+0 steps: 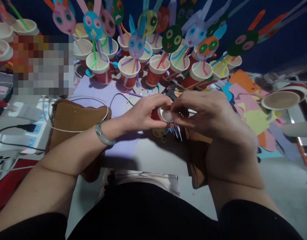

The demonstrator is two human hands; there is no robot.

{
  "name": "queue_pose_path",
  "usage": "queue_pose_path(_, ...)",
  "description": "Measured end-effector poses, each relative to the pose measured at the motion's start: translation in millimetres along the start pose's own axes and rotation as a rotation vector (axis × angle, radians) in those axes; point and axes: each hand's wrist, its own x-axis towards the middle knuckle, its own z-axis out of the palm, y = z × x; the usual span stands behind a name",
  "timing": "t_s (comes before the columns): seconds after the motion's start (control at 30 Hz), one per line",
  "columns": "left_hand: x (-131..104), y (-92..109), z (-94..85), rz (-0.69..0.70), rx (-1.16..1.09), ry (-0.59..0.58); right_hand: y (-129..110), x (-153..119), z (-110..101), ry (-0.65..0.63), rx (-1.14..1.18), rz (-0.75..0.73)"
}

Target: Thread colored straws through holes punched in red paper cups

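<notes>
My left hand point(143, 111), with a bracelet on its wrist, is wrapped round a small red and white object point(165, 115), perhaps a paper cup or a tape roll. My right hand point(201, 108) is closed in a pinch at the object's right side; what its fingers hold is too small to tell. Below the left fingers lies a round yellow and blue piece point(159, 132), partly covered. Behind the hands stand red cups point(156, 70) with white rims, bearing colourful paper animal heads point(172, 39) on bent straws.
Purple paper point(125, 143) lies under my left arm. Brown pads point(77, 116) sit at both sides. A power strip point(39, 133) with cables is at the left. Coloured paper scraps point(258, 110) and more cups point(281, 100) are on the right. Black scissors point(169, 90) lie behind the hands.
</notes>
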Motion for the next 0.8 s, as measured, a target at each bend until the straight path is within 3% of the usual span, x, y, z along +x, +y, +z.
queue_pose_path(0.8,-2.3,-3.8,-0.9,0.036,-0.029,0.074,0.4,3.2,4.3,0.031,-0.004,0.113)
